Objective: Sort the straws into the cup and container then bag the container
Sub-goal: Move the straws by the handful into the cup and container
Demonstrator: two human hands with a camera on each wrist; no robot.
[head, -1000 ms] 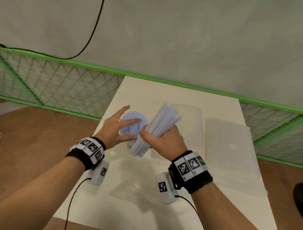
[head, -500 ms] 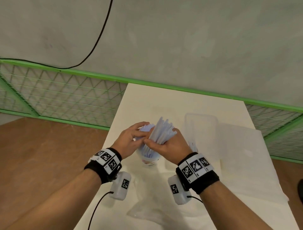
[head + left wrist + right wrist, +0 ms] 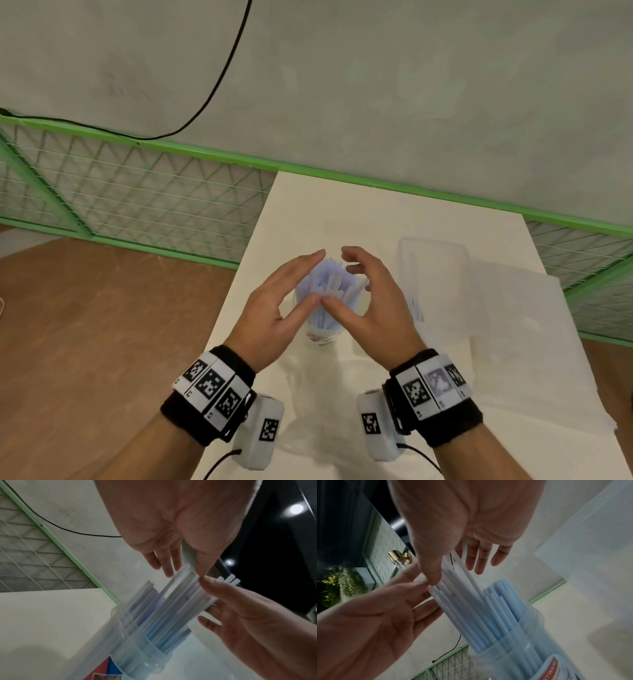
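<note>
A bundle of pale blue and white straws (image 3: 330, 284) stands upright in a clear plastic cup (image 3: 320, 337) with a red-and-blue label, on the white table. My left hand (image 3: 291, 284) and right hand (image 3: 363, 284) cup the straw tops from either side, fingers straight, thumb tips meeting in front. In the left wrist view the straws (image 3: 171, 608) lean in the cup (image 3: 137, 649) between both palms. The right wrist view shows the same straws (image 3: 479, 608) and cup (image 3: 530, 649). A clear rectangular container (image 3: 435, 274) sits to the cup's right.
A flat clear plastic bag (image 3: 527, 325) lies right of the container. Crumpled clear plastic (image 3: 308, 387) lies in front of the cup. The table (image 3: 342, 212) drops off at its left edge beside my left hand; a green mesh fence and a wall stand behind.
My right hand held the straw bundle above the cup, lowered it in and let go. Both hands have opened round the straws standing in the cup.
</note>
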